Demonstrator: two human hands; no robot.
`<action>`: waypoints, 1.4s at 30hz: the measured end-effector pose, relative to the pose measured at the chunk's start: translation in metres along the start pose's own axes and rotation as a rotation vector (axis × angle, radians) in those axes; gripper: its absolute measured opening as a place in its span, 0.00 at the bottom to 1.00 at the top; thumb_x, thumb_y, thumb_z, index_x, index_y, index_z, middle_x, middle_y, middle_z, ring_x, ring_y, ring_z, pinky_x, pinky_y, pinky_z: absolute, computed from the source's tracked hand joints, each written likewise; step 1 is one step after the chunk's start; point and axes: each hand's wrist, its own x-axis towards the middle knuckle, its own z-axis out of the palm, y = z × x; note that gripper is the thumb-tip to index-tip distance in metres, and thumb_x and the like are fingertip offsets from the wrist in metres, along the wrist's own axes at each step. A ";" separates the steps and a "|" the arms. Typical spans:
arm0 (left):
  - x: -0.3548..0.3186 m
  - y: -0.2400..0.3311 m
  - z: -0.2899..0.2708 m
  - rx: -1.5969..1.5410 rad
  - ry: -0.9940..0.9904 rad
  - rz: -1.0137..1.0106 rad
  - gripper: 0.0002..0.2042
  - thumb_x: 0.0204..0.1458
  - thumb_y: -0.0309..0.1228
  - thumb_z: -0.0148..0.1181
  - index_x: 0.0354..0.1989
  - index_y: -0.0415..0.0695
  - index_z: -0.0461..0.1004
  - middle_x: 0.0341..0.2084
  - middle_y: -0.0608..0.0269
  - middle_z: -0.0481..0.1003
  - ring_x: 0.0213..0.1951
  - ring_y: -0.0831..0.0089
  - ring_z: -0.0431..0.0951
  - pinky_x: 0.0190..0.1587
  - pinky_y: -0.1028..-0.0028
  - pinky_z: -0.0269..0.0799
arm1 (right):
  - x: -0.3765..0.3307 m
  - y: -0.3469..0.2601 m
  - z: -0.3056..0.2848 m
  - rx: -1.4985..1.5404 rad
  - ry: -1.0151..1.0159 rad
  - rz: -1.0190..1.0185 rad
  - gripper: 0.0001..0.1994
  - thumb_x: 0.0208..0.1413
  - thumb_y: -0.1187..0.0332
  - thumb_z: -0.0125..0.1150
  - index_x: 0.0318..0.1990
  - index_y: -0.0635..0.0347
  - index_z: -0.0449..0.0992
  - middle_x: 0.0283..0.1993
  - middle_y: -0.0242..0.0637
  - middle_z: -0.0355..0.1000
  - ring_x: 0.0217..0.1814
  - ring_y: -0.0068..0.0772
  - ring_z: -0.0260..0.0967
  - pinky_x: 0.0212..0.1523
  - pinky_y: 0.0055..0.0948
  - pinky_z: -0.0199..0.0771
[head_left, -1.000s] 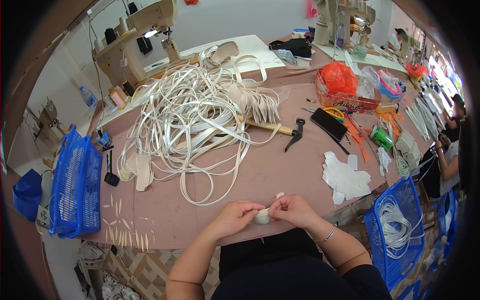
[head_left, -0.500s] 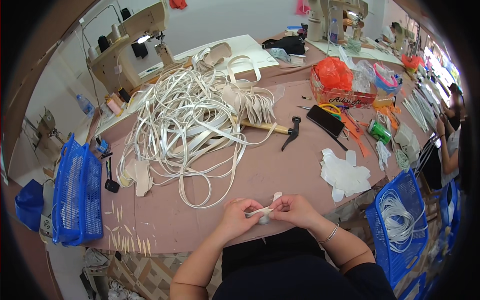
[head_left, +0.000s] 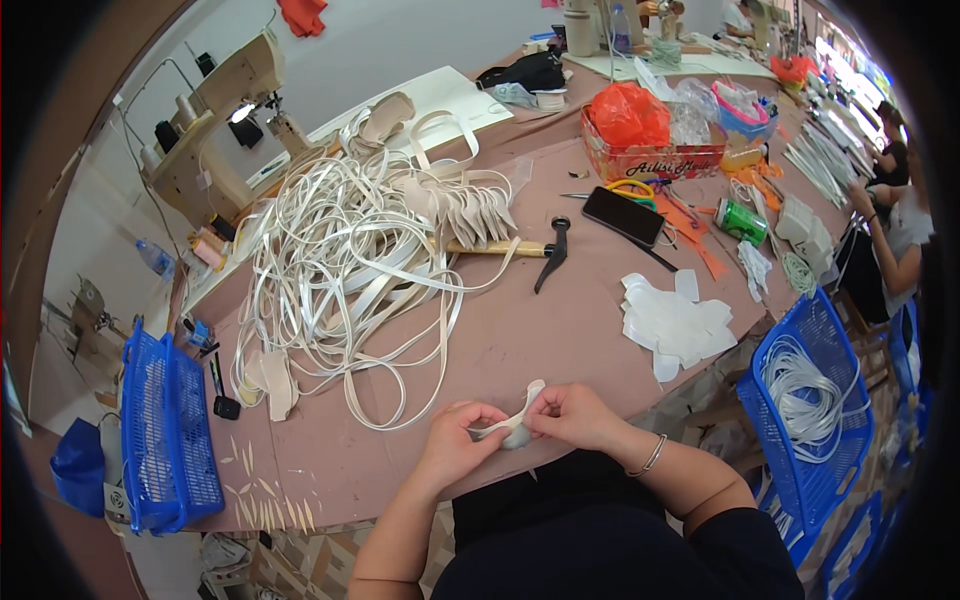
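Near the front edge of the table, both my hands pinch one small cream piece of leather-like material. My left hand holds its left end between thumb and fingers. My right hand grips it farther right, and a rounded tip sticks up beside those fingers. A greyish-white part shows below, between the hands; the fingers hide the rest. Beyond my hands lies a large tangle of cream and white straps, with a row of cream cut pieces at its right.
A hammer, a black phone and white cut pieces lie to the right. Blue baskets stand at the left and right. Thin cream slivers lie front left. A sewing machine stands back left; a person works far right.
The whole view has shifted and tilted slightly. The cream piece's free tip now stands up more between my hands, and my right fingers have moved along it.
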 end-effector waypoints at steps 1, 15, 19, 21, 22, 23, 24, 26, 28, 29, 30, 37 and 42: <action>-0.001 0.000 0.000 -0.005 -0.004 0.003 0.07 0.38 0.28 0.63 0.28 0.42 0.75 0.29 0.64 0.74 0.37 0.73 0.71 0.44 0.74 0.64 | 0.001 0.002 0.001 0.008 0.009 -0.011 0.05 0.48 0.73 0.58 0.28 0.67 0.72 0.25 0.35 0.72 0.28 0.20 0.70 0.30 0.18 0.71; -0.002 0.002 0.000 -0.012 -0.001 0.031 0.08 0.37 0.28 0.64 0.29 0.44 0.77 0.32 0.60 0.74 0.45 0.68 0.69 0.48 0.70 0.62 | 0.001 0.003 0.002 -0.208 0.143 -0.113 0.11 0.42 0.67 0.63 0.30 0.65 0.71 0.25 0.36 0.70 0.24 0.23 0.68 0.26 0.21 0.69; -0.004 0.004 -0.002 0.014 0.009 0.059 0.07 0.37 0.28 0.64 0.27 0.45 0.77 0.31 0.63 0.74 0.42 0.68 0.70 0.46 0.70 0.63 | -0.001 -0.004 -0.009 -0.440 0.268 -0.348 0.18 0.39 0.65 0.66 0.37 0.63 0.69 0.33 0.40 0.69 0.34 0.31 0.69 0.35 0.27 0.69; -0.003 0.004 -0.003 0.036 0.008 0.079 0.08 0.37 0.29 0.64 0.28 0.45 0.76 0.29 0.65 0.74 0.40 0.69 0.70 0.45 0.69 0.63 | -0.002 -0.014 -0.018 -0.757 0.371 -0.658 0.21 0.38 0.64 0.67 0.41 0.61 0.69 0.37 0.41 0.69 0.39 0.34 0.68 0.41 0.30 0.68; -0.001 0.003 -0.003 0.046 0.003 0.089 0.09 0.36 0.29 0.64 0.29 0.45 0.76 0.29 0.66 0.74 0.40 0.69 0.71 0.46 0.69 0.62 | 0.000 -0.021 -0.017 -0.787 0.306 -0.715 0.20 0.39 0.65 0.66 0.40 0.60 0.70 0.37 0.40 0.69 0.40 0.35 0.67 0.43 0.31 0.67; 0.000 0.002 0.000 0.050 -0.005 0.101 0.10 0.36 0.29 0.64 0.30 0.45 0.75 0.28 0.67 0.74 0.39 0.69 0.71 0.46 0.68 0.62 | -0.001 -0.028 -0.017 -0.822 0.242 -0.766 0.18 0.40 0.65 0.66 0.40 0.60 0.70 0.37 0.39 0.70 0.41 0.36 0.66 0.44 0.32 0.66; 0.000 0.003 0.002 0.062 0.005 0.116 0.12 0.36 0.30 0.65 0.32 0.45 0.75 0.28 0.67 0.74 0.39 0.69 0.71 0.48 0.67 0.60 | 0.000 -0.032 -0.016 -0.855 0.175 -0.816 0.17 0.41 0.65 0.65 0.39 0.59 0.71 0.36 0.39 0.70 0.42 0.37 0.65 0.45 0.33 0.65; -0.001 0.004 0.007 0.085 0.027 0.145 0.16 0.35 0.30 0.66 0.37 0.45 0.73 0.29 0.68 0.74 0.39 0.68 0.71 0.50 0.66 0.58 | 0.005 -0.031 -0.015 -0.655 -0.091 -0.589 0.13 0.43 0.66 0.63 0.37 0.59 0.73 0.36 0.38 0.71 0.40 0.37 0.66 0.43 0.32 0.65; -0.005 0.006 0.006 0.117 0.113 0.175 0.20 0.34 0.33 0.67 0.40 0.48 0.71 0.33 0.67 0.73 0.44 0.67 0.69 0.52 0.61 0.53 | 0.009 -0.028 -0.016 -0.541 -0.210 -0.430 0.10 0.45 0.67 0.62 0.35 0.59 0.75 0.35 0.37 0.71 0.39 0.35 0.66 0.41 0.31 0.66; -0.007 0.007 0.006 0.135 0.160 0.189 0.22 0.34 0.34 0.67 0.42 0.49 0.69 0.35 0.66 0.72 0.46 0.66 0.68 0.53 0.59 0.51 | 0.012 -0.026 -0.019 -0.528 -0.205 -0.395 0.09 0.45 0.67 0.61 0.34 0.60 0.75 0.34 0.36 0.71 0.38 0.34 0.67 0.41 0.29 0.66; -0.009 0.006 0.005 0.125 0.240 0.206 0.24 0.33 0.35 0.68 0.42 0.48 0.69 0.38 0.65 0.70 0.49 0.64 0.66 0.54 0.59 0.50 | 0.014 -0.026 -0.022 -0.516 -0.198 -0.361 0.08 0.46 0.67 0.61 0.33 0.60 0.76 0.34 0.36 0.71 0.38 0.33 0.67 0.40 0.28 0.66; -0.020 -0.010 0.002 0.215 0.395 0.292 0.23 0.34 0.38 0.69 0.42 0.49 0.71 0.49 0.62 0.64 0.58 0.56 0.56 0.54 0.59 0.52 | 0.009 -0.035 -0.017 -0.203 -0.196 -0.228 0.05 0.49 0.74 0.59 0.34 0.63 0.74 0.42 0.36 0.69 0.45 0.24 0.64 0.46 0.24 0.63; -0.022 -0.009 -0.002 0.198 0.333 0.265 0.14 0.38 0.36 0.65 0.36 0.52 0.74 0.50 0.65 0.65 0.60 0.57 0.53 0.55 0.55 0.48 | 0.006 -0.041 -0.013 -0.183 -0.210 -0.218 0.06 0.48 0.73 0.59 0.35 0.62 0.74 0.42 0.37 0.69 0.45 0.26 0.64 0.46 0.24 0.63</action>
